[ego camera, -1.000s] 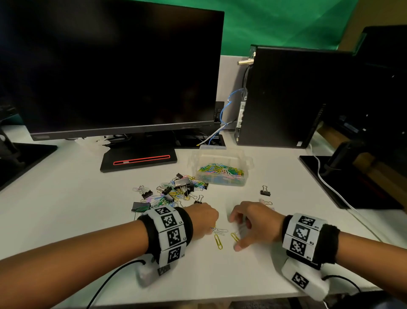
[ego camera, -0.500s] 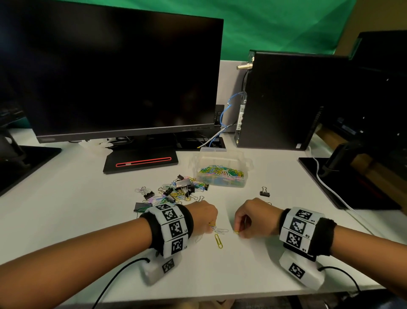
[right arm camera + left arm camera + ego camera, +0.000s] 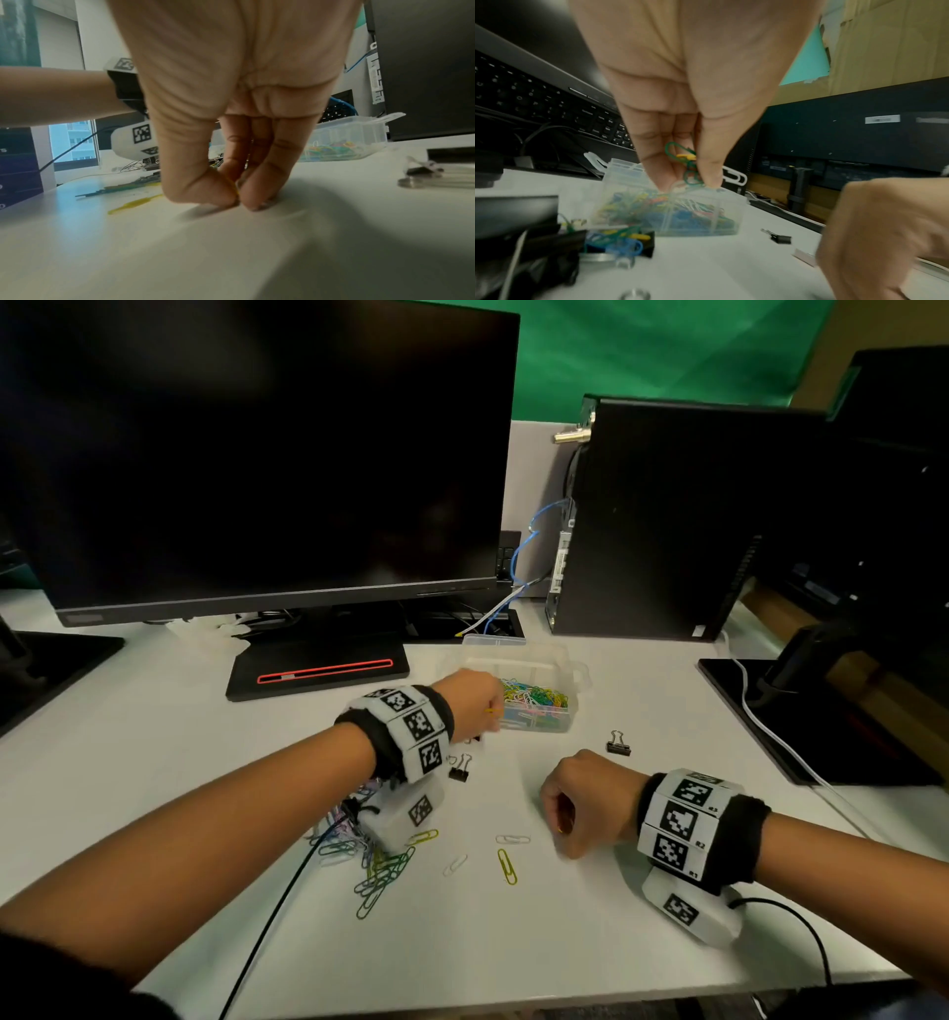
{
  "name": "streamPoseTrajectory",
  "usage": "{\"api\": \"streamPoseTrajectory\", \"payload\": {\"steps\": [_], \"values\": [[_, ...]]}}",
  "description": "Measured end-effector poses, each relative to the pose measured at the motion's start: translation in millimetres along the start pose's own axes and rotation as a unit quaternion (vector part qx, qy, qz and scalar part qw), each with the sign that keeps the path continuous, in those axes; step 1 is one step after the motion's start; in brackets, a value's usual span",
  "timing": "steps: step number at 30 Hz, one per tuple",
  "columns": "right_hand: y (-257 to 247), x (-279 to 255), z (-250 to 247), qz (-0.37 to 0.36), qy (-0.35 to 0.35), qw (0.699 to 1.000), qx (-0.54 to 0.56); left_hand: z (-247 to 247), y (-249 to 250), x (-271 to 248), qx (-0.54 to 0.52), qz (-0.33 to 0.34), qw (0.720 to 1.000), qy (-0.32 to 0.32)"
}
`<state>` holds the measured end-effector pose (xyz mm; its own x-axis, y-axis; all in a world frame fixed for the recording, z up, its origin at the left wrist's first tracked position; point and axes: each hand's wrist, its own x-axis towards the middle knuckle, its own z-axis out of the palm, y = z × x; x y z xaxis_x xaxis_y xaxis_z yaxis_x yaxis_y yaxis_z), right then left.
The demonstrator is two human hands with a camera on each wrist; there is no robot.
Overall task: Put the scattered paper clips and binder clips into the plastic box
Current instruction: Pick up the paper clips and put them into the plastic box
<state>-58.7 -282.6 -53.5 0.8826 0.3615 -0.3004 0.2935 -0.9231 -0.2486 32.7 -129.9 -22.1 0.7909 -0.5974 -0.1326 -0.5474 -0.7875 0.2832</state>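
Note:
A clear plastic box [image 3: 575, 671] [image 3: 727, 205] [image 3: 359, 134] holding coloured paper clips stands mid-table. My left hand [image 3: 480, 706] [image 3: 687, 178] hovers at the box's near left edge, pinching green and yellow paper clips [image 3: 686, 162]. Down on the table to the right, my right hand [image 3: 565, 819] [image 3: 239, 200] pinches a yellow paper clip [image 3: 563, 827] between thumb and fingers. Loose paper clips [image 3: 506, 865] lie between the arms, with a heap [image 3: 380, 870] under my left wrist. One binder clip [image 3: 618, 744] sits right of the box, another [image 3: 458, 768] by my left wrist.
A large monitor [image 3: 257, 454] on its stand [image 3: 318, 667] fills the back left, a black computer tower [image 3: 652, 521] the back right. A second stand base [image 3: 821, 721] with a white cable lies at right. Wrist-camera cables trail toward the table's front edge.
My left hand has lifted from the table and travelled forward to the box with clips in its fingers. My right hand has curled and closed on a yellow clip, staying low.

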Motion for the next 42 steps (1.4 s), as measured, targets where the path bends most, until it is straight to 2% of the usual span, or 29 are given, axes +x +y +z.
{"api": "streamPoseTrajectory", "payload": {"steps": [5, 13, 19, 21, 24, 27, 30, 32, 36, 40, 42], "values": [[2, 9, -7, 0.004, -0.009, 1.0, 0.009, -5, -5, 36, 0.007, -0.022, 0.999, 0.039], [10, 32, -15, 0.023, -0.037, 0.999, 0.03, 2, -14, 69, 0.005, -0.039, 0.998, 0.053], [11, 39, -17, 0.015, -0.054, 0.998, 0.019, 7, -28, 67, -0.14, -0.031, 0.988, 0.055], [10, 41, -25, 0.013, -0.035, 0.999, 0.016, 5, -31, 61, -0.159, -0.014, 0.985, 0.062], [12, 48, -48, 0.028, 0.064, 0.997, 0.028, 3, -34, 47, -0.151, 0.015, 0.985, 0.079], [18, 58, -73, 0.047, 0.159, 0.984, 0.059, 1, -34, 26, -0.112, 0.03, 0.991, 0.068], [28, 73, -82, 0.077, 0.221, 0.97, 0.069, 0, -35, 3, -0.078, 0.042, 0.995, 0.048], [36, 82, -81, 0.096, 0.225, 0.967, 0.066, 2, -40, -13, -0.058, 0.041, 0.997, 0.02], [46, 88, -71, 0.092, 0.182, 0.979, 0.024, 4, -55, -41, -0.026, 0.026, 0.999, -0.036], [36, 77, -61, 0.043, 0.203, 0.978, -0.022, 5, -77, -67, -0.027, -0.008, 0.998, -0.052], [23, 67, -56, 0.003, 0.179, 0.983, -0.042, 8, -88, -80, -0.017, -0.024, 0.998, -0.052]]}}
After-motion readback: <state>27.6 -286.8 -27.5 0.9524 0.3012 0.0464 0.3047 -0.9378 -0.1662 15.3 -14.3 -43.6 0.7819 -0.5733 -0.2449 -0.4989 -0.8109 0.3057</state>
